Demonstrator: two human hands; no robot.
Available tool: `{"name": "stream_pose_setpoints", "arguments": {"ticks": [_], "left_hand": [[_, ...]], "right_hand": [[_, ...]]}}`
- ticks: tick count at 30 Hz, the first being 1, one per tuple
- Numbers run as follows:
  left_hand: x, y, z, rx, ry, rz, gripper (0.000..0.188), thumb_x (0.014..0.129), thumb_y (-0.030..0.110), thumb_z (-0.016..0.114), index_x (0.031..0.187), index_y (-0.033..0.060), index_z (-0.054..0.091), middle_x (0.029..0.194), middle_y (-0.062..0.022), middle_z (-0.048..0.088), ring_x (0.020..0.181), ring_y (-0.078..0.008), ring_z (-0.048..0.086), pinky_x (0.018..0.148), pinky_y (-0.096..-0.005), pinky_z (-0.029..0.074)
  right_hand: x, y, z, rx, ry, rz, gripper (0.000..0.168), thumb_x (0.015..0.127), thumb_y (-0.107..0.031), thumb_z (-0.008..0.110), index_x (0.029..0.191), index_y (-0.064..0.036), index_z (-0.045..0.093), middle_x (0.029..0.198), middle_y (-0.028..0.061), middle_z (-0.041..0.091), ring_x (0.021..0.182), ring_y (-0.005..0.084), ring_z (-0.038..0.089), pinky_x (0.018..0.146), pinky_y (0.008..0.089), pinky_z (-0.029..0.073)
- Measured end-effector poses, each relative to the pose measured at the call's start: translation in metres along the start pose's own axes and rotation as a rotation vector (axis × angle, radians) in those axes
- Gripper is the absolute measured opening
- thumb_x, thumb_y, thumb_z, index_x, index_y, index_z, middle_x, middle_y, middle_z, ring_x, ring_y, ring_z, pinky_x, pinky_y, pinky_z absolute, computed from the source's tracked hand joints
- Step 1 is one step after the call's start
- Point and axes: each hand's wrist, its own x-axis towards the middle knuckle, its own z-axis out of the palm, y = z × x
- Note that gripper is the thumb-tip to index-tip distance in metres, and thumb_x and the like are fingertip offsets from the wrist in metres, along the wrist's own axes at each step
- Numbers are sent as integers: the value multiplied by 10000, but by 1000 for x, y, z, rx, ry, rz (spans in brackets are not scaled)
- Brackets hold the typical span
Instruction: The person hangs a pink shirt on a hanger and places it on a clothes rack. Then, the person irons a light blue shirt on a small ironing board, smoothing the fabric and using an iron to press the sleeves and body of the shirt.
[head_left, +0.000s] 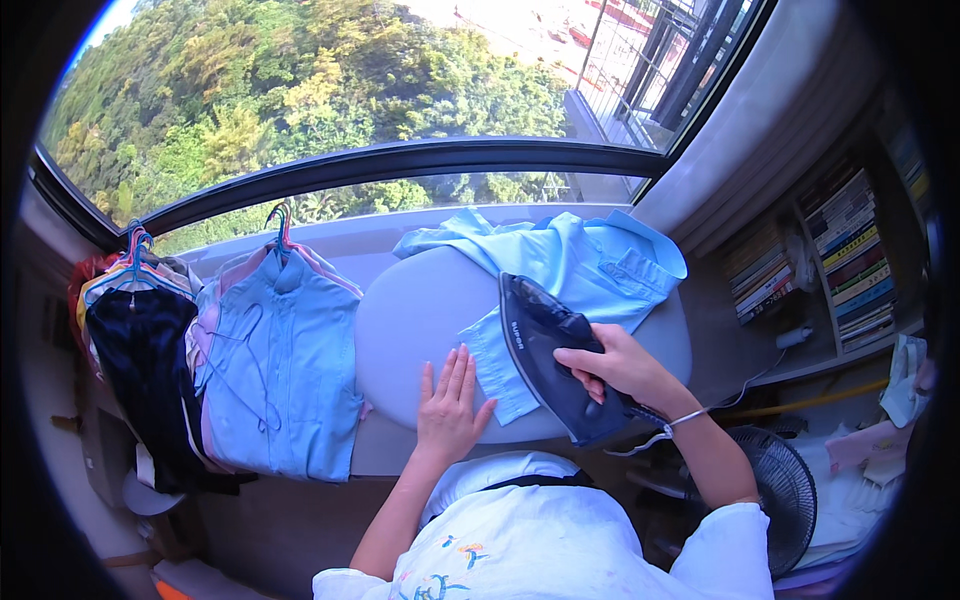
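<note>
A dark Supor electric iron (551, 352) is gripped by its handle in my right hand (619, 364). The iron covers part of a light blue shirt (555, 247), its tip pointing towards the window. The shirt's cuff or hem edge (504, 375) lies just left of the iron. My left hand (450, 409) rests with spread fingers at that edge and on the pale padded ironing board (420, 315), holding nothing. The shirt's collar (649, 244) or a similar curved band lies at the far right of the board. The iron's soleplate is hidden.
Left of the board hang a light blue shirt (300, 360) and a black satin garment (142, 352) on hangers. A wire hanger (262, 375) lies over the blue shirt. The window frame (420, 156) is ahead. A black fan (780, 487) and a bookshelf (817, 277) stand right.
</note>
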Motion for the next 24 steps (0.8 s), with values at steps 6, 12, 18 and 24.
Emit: {"name": "stream_pose_setpoints", "arguments": {"ticks": [6,12,18,24], "left_hand": [[0,-1,3,-50,58,28,696,894,390,597,1401,-56,426,1494,-204,395,1401,-309,373,1167,-531,166],[0,-3,-1,-64,62,20,672,904,394,573,1372,-75,461,1492,-199,397,1410,-285,359,1162,-533,181],[0,-4,1,-108,62,23,695,878,361,614,1382,-85,436,1487,-218,396,1406,-313,360,1165,-542,166],[1,-4,-2,-82,40,20,698,876,360,615,1382,-86,434,1488,-222,392,1410,-316,353,1168,-541,156]], "right_hand": [[46,2,20,-77,-131,123,320,922,-256,670,722,-47,535,601,6,530,468,87,511,448,241,437],[31,5,15,-127,-134,260,304,928,-235,655,724,-53,521,597,0,523,461,80,501,444,247,437],[2,20,1,-99,-118,369,254,923,-214,660,806,-49,505,619,-2,525,471,75,506,458,239,439],[9,18,-1,-97,-176,343,239,923,-206,658,836,-46,503,636,4,532,472,75,513,456,238,441]]}}
